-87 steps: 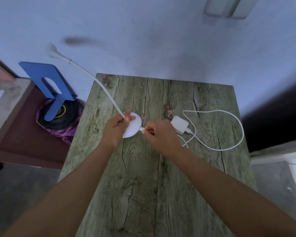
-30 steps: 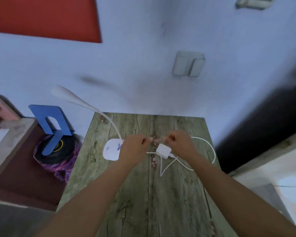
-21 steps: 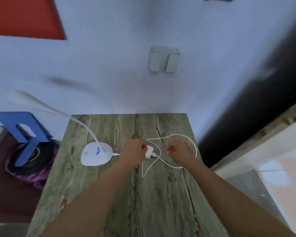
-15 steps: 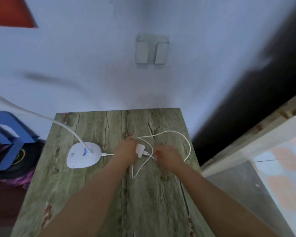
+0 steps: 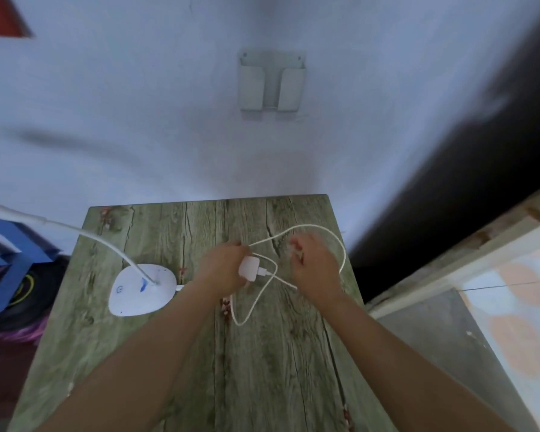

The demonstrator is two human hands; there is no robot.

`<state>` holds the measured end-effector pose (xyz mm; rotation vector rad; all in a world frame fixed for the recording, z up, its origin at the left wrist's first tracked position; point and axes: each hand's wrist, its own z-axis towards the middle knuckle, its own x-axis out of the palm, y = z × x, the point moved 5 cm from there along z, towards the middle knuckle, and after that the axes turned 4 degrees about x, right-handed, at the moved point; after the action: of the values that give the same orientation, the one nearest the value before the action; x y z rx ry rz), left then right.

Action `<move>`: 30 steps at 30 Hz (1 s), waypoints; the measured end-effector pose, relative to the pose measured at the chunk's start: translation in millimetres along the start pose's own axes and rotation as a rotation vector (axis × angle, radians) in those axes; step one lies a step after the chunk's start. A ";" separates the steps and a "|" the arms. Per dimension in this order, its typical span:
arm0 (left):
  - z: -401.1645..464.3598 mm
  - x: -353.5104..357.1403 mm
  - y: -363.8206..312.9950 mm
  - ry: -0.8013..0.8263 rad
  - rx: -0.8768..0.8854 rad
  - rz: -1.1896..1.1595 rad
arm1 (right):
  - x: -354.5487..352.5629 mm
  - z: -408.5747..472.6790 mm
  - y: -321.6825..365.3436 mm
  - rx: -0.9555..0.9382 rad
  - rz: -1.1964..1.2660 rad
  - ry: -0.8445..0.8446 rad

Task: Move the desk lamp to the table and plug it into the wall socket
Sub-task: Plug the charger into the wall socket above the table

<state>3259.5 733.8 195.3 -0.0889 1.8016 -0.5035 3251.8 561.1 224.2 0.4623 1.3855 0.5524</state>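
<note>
The white desk lamp stands on the wooden table [image 5: 262, 369]; its flat base [image 5: 138, 291] rests at the left and its thin neck bends off past the left edge. My left hand [image 5: 222, 269] is shut on the white plug adapter [image 5: 249, 268] near the table's middle. A white cable [image 5: 331, 244] loops from the adapter over the table. My right hand [image 5: 312, 269] hovers just right of the adapter, fingers curled by the cable; whether it grips the cable is unclear. A pale wall fitting [image 5: 271, 81] is fixed to the wall above the table.
A blue bookend [image 5: 10, 263] stands over a dark round object [image 5: 28, 294] left of the table. A dark gap and a wooden frame edge [image 5: 465, 254] lie to the right. A red panel [image 5: 0, 14] shows at the top left.
The lamp base now rests on the table and my left hand has left it. The adapter passed from my right hand to my left. My view rose up the wall.
</note>
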 end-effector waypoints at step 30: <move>-6.2 -54.7 -8.2 0.155 -0.051 -0.749 | 6.8 12.4 38.5 0.253 0.752 0.503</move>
<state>3268.2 745.5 249.0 -0.7983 1.9003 -1.0091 3261.2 595.9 243.9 1.1259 1.7578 1.1665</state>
